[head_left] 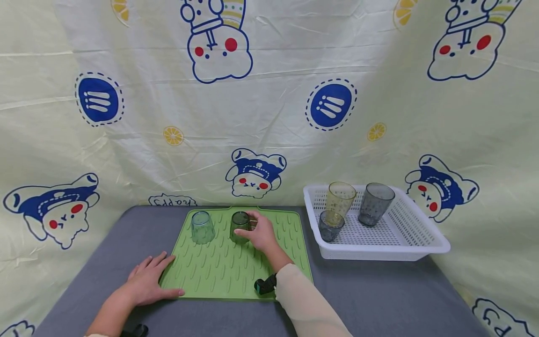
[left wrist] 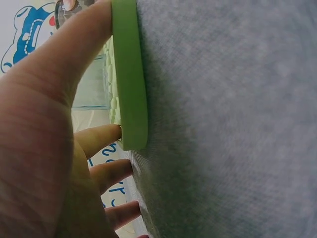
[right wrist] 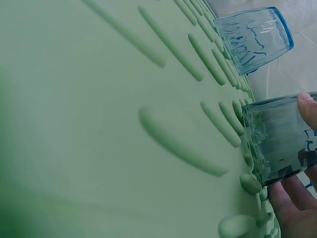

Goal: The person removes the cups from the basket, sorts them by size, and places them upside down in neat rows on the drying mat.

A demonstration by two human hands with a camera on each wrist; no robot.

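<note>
On the green ridged mat (head_left: pixel 210 276), my right hand (head_left: pixel 262 232) grips a dark green glass (head_left: pixel 240 228), thumb on the near side and fingers behind. The right wrist view shows this glass (right wrist: pixel 277 141) standing on the mat between the thumb and fingers. A light blue-green glass (head_left: pixel 203 228) stands to its left, apart from it; it is also in the right wrist view (right wrist: pixel 255 39). My left hand (head_left: pixel 147 282) lies spread at the mat's left front corner, and in the left wrist view its thumb and one finger touch the mat's edge (left wrist: pixel 131 79).
Right of the mat, a white perforated basket (head_left: pixel 381 253) holds a tall yellowish glass (head_left: pixel 340 199), a tall grey glass (head_left: pixel 376 204) and a short dark glass (head_left: pixel 331 226). A grey cloth (head_left: pixel 375 299) covers the table, and a patterned curtain (head_left: pixel 269 112) hangs behind it.
</note>
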